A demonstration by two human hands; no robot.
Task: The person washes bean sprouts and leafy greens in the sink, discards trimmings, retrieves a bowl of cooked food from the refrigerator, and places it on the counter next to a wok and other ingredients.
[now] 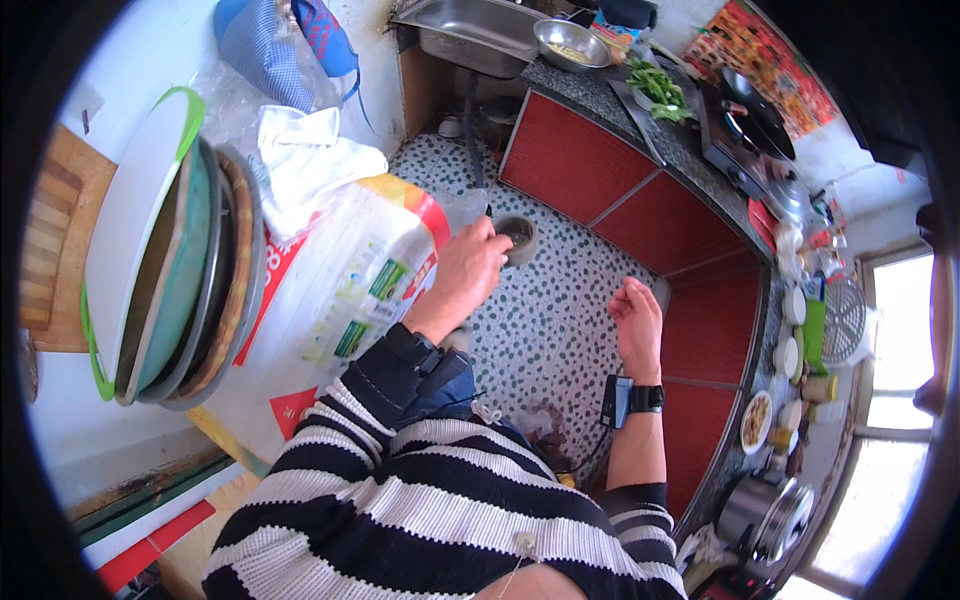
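Note:
My left hand (469, 262) is over the floor beside a plastic-covered carton (360, 292), its fingers bent and close together. Just beyond the fingertips, lower down, is a round grey container (519, 238). A piece of clear plastic film (463, 206) shows beside the knuckles; whether the fingers grip it is hidden. My right hand (637, 322) hangs in the air before the red cabinet doors (709, 330). Its fingers are loosely curled together, and nothing shows in them. Both wrists wear dark straps with small devices.
Upright basins and trays (169, 262) and a white cloth (307, 161) rest on the carton. A granite counter (574, 97) curves around, bearing a steel bowl (571, 46), leafy greens (660, 90), a gas stove (731, 154), a plate of food (756, 422) and a pot (761, 517). A sink (476, 34) stands at the back.

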